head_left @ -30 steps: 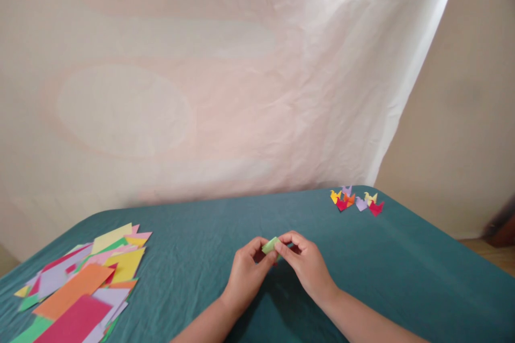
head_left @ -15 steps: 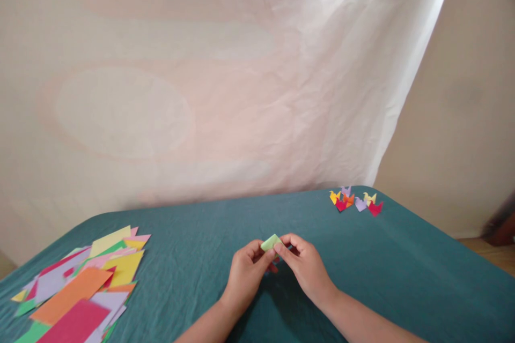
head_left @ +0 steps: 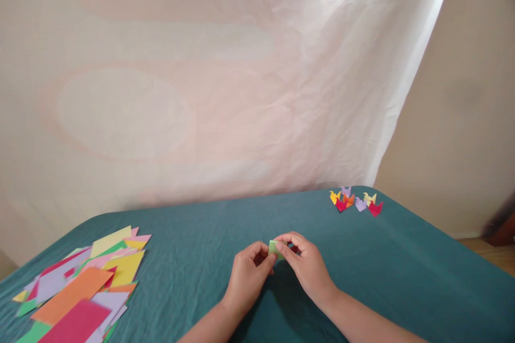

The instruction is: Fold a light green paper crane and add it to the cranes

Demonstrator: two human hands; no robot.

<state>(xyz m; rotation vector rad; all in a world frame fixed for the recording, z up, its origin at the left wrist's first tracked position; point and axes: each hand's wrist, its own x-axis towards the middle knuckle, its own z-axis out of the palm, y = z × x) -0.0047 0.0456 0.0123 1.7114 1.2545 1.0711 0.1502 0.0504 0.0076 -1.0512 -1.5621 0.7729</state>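
Observation:
A small folded piece of light green paper (head_left: 273,247) is pinched between my two hands, above the middle of the table near its front. My left hand (head_left: 250,272) grips its lower left side between thumb and fingers. From the right, my right hand (head_left: 304,262) holds it with thumb and forefinger. Fingers hide much of the paper, so its exact folds cannot be made out.
Loose coloured paper sheets (head_left: 86,284) lie in an overlapping pile at the left. Several small folded paper birds (head_left: 348,201) stand at the far right corner of the green-covered table (head_left: 193,257). Behind it hangs a pale cloth (head_left: 241,107).
The green paper has been turned in my fingers, from a slanted strip to a small, more upright square-looking piece. Both hands have barely shifted.

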